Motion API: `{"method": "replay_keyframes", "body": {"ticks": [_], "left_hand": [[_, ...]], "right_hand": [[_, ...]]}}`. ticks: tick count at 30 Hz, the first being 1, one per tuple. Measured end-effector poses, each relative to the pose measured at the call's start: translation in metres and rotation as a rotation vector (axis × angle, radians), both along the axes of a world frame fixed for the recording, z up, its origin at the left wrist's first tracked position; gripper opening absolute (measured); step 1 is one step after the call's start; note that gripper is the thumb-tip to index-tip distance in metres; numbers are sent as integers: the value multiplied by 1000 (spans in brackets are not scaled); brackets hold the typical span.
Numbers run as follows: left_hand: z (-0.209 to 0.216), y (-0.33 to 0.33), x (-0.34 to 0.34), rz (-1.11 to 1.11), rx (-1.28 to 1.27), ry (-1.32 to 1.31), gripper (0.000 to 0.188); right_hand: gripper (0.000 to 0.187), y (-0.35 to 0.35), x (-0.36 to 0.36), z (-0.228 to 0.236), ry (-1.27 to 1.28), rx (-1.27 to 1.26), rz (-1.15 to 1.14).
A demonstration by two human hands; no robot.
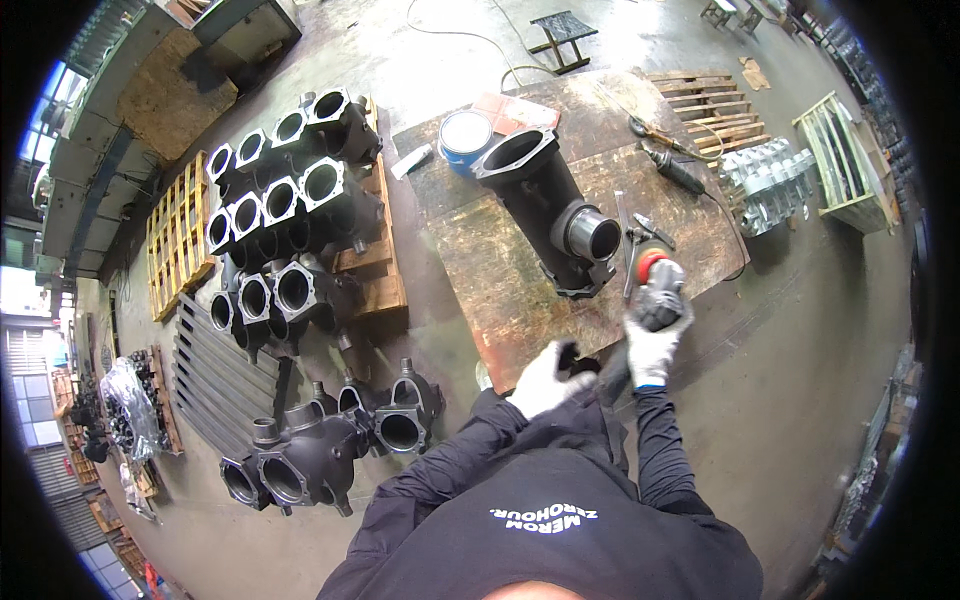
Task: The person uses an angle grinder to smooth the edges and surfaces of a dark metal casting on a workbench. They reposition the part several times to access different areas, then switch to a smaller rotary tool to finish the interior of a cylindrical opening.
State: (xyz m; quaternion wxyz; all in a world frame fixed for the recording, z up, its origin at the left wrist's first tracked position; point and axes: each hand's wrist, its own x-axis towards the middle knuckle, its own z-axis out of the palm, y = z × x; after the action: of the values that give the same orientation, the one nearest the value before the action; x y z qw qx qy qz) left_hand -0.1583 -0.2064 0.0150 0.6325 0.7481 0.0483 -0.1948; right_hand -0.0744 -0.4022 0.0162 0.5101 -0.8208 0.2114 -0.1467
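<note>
Grips a red-tipped tool (pixel 651 264) in the gloved right hand (pixel 655 345), with fingers wrapped around it, beside a black flanged casting (pixel 542 205) on the worktable (pixel 475 285). Holds the gloved left hand (pixel 545 382) half-curled near the table's edge; cannot tell whether around anything.

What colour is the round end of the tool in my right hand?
The round end is orange-red, showing best in the head view.

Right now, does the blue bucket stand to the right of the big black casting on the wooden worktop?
No, the blue bucket stands to the left of the black casting.
</note>
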Motion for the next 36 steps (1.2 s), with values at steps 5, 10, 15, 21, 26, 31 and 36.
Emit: {"method": "replay_keyframes", "body": {"ticks": [5,10,15,21,26,31,36], "left_hand": [[3,30,79,409,387,-233,49],[19,43,201,583,821,-518,58],[26,39,312,364,1021,-311,74],[10,31,352,195,1132,12,79],[7,25,352,352,911,49,58],[11,20,354,392,681,132,58],[7,32,357,277,966,85,57]], "right_hand": [[103,-126,44,-24,34,31,-169],[102,-228,90,-66,215,65,-240],[99,-291,124,-99,332,234,-275],[97,-327,140,-137,406,322,-321],[99,-331,153,-153,473,300,-313],[99,-323,173,-162,482,257,-238],[100,-318,183,-171,498,247,-152]]}}
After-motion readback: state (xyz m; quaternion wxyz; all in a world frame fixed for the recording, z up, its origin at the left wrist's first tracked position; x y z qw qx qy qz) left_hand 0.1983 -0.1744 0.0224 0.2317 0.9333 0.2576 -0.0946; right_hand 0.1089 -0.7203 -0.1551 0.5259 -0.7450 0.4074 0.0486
